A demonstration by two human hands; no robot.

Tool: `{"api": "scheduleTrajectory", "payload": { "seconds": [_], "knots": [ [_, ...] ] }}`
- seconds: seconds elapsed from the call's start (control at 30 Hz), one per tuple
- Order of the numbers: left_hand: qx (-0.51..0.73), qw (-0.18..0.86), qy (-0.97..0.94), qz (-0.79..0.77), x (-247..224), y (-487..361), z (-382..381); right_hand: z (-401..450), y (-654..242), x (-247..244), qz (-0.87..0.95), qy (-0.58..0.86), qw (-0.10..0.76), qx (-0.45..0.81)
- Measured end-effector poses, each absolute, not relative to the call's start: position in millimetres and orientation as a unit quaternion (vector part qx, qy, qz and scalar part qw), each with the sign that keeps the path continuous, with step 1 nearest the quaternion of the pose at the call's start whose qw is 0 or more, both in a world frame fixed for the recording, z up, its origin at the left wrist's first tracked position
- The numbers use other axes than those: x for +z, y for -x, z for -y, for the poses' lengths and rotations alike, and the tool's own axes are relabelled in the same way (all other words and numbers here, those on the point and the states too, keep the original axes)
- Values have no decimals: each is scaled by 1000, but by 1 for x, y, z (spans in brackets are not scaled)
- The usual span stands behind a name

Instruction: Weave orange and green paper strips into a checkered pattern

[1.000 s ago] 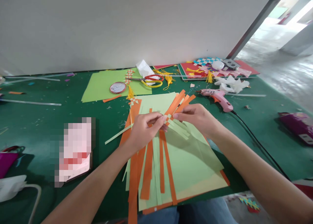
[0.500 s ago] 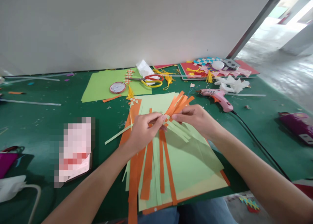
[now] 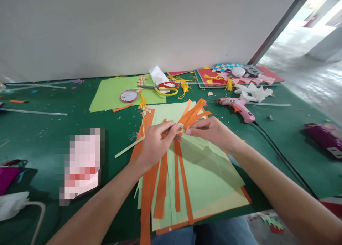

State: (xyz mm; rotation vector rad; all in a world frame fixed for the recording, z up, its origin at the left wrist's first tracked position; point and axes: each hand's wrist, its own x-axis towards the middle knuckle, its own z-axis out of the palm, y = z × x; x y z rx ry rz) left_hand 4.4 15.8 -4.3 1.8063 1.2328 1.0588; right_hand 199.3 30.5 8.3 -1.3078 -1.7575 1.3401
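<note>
A small weave of orange and pale green paper strips [image 3: 196, 113] is held up between both hands, its orange ends fanning away from me. My left hand [image 3: 161, 140] pinches the woven part from the left. On the right, my right hand [image 3: 208, 129] has thumb and fingers pressed together on the strips at the weave's edge. Below lie pale green sheets [image 3: 211, 181], with loose orange strips [image 3: 161, 198] across their left side. The fingertips partly hide the weave's centre.
Scissors [image 3: 167, 89], a round tin [image 3: 129, 95] and a yellow tassel [image 3: 143, 102] lie behind the hands. A pink glue gun [image 3: 239, 107] with a black cord is at right, a phone [image 3: 82, 163] at left. A wall [image 3: 128, 31] stands behind the table.
The orange ends have shifted and spread differently. My right hand has moved slightly left on the strips, and the green ends hang lower. My left hand is nearly unchanged.
</note>
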Motion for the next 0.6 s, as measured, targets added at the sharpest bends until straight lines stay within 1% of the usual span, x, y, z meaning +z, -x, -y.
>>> {"api": "scheduleTrajectory", "payload": {
  "seconds": [0.13,0.27,0.4,0.6],
  "knots": [
    [401,309,-716,-480,-6,-4,-16,-30,-199,7,647,495,294,501],
    [432,191,-764,-440,-8,-2,-16,-32,-201,6,611,487,317,538],
    [423,86,-819,-377,-12,1,-16,-31,-203,9,581,500,317,559],
    [434,19,-831,-348,-16,2,-19,-31,-202,10,564,502,328,568]
  ]
}}
